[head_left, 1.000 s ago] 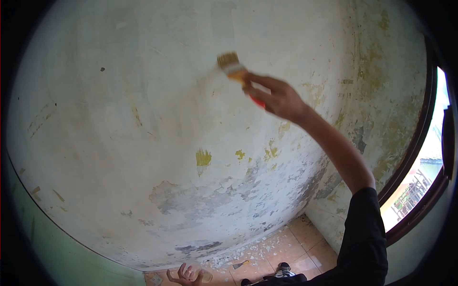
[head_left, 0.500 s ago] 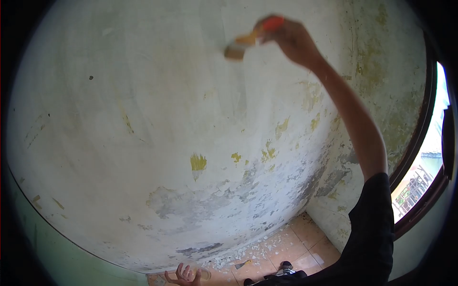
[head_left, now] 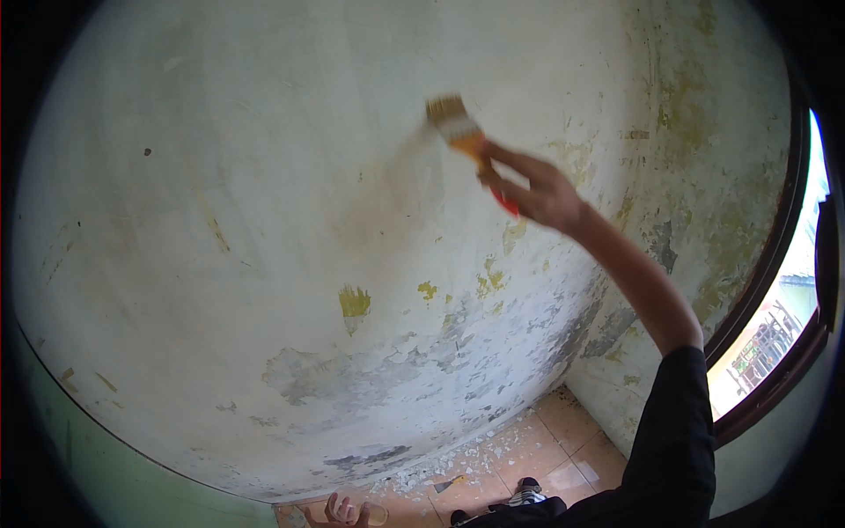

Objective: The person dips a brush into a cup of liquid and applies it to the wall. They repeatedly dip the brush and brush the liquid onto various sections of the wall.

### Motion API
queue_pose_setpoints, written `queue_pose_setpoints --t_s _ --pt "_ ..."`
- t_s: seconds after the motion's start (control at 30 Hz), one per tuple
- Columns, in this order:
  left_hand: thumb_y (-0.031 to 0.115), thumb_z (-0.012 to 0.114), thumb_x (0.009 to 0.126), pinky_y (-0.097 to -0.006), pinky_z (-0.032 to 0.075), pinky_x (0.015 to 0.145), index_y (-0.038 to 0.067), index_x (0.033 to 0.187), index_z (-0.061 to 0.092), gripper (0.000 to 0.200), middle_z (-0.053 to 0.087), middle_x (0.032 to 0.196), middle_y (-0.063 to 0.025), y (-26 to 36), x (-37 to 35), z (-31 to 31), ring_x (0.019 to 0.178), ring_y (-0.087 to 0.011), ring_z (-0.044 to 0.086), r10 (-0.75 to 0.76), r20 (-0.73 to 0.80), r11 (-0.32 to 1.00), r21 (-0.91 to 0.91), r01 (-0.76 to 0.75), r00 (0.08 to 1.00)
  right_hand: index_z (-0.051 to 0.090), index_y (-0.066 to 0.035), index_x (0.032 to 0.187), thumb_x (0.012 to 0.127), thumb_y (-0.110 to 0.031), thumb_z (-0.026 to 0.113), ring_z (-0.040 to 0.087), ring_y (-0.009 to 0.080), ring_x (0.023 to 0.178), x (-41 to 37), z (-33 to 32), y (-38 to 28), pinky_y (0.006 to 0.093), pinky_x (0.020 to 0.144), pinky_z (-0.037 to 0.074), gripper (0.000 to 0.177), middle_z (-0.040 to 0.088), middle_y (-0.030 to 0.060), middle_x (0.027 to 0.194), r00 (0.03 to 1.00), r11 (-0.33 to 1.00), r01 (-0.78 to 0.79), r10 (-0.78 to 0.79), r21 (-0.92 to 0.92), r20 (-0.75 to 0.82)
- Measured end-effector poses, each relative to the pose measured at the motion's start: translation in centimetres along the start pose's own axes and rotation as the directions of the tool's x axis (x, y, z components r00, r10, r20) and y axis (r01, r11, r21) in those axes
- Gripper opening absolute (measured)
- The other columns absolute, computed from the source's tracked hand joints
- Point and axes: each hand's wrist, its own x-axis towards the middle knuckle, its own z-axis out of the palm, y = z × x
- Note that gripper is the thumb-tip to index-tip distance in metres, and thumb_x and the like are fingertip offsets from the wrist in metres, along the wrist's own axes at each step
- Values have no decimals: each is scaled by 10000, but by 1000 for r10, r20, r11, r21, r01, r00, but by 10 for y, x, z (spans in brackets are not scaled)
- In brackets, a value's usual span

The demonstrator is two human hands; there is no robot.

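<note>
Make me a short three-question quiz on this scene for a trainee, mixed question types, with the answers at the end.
1. Multiple choice: which hand grips the paintbrush? (a) left (b) both (c) right
2. True or false: the brush's bristles point straight down.
3. Fill in the blank: pale flakes lie on the tiled floor at the foot of the patchy, peeling ____.

Key:
1. c: the right hand grips it.
2. False: the bristles point up and to the left in the picture.
3. wall
</note>
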Motion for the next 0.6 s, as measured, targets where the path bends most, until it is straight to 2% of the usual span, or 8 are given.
queue_pose_setpoints --t_s 0.07,0.17,0.23,0.3,0.47,0.53,0.57,0.6 --pt "-78 800 759 -594 595 869 412 1513 101 1139 499 1415 -167 14 -3 11 1173 -385 546 86 58 979 180 -95 995 703 -134 1160 863 -38 757 730 265 1064 -43 0 -31 325 785 677 316 653 120 1339 1000 995 -1 0 96 11" --pt "-99 850 699 -570 580 912 343 1525 70 1219 536 1372 -175 -2 24 -10 1144 -371 585 -83 48 913 -397 95 995 709 -107 1098 868 -45 751 729 253 1071 -58 -35 -60 335 786 680 241 660 109 1324 946 977 -92 25 194 324" --pt "-94 867 688 -571 572 928 314 1528 70 1227 556 1346 -177 -7 28 -5 1135 -366 598 289 121 926 215 -309 950 719 -117 1142 917 -22 698 734 241 1044 -46 -35 -56 345 877 654 245 723 117 1205 854 874 -373 192 313 483" --pt "-94 864 688 -583 574 920 331 1525 77 1225 551 1353 -180 13 8 27 1139 -367 594 176 87 980 80 -183 981 720 -112 1166 948 -10 661 742 244 994 -5 -50 -23 345 863 640 248 742 122 1156 734 649 -639 351 413 582" --pt "-113 864 666 -615 580 894 380 1520 102 1245 535 1363 -195 -3 7 17 1131 -370 592 60 57 989 -135 -52 997 703 -37 1141 980 -56 633 734 193 989 99 -55 94 316 926 596 176 745 100 1092 814 677 -577 437 456 382" --pt "-81 857 700 -611 595 856 420 1519 124 1207 529 1369 -185 31 -15 44 1113 -388 584 -274 34 655 -725 212 961 639 0 1119 1030 -86 605 714 200 932 144 -76 110 328 855 622 129 702 103 1043 805 637 -589 517 498 290" --pt "-81 857 700 -611 595 856 420 1519 124 1207 529 1369 -185 17 -15 42 1113 -388 584 -270 28 654 -728 205 963 636 -1 1132 1027 -98 614 716 203 937 155 -79 125 337 862 621 144 703 99 1044 820 643 -555 528 528 220" --pt "-46 849 732 -608 602 837 443 1514 136 1165 526 1376 -174 -6 -14 36 1111 -399 576 -14 -47 949 -316 -1 999 632 -2 1138 1029 -101 612 717 203 941 162 -80 140 340 860 623 148 704 98 1042 846 665 -497 515 557 140"
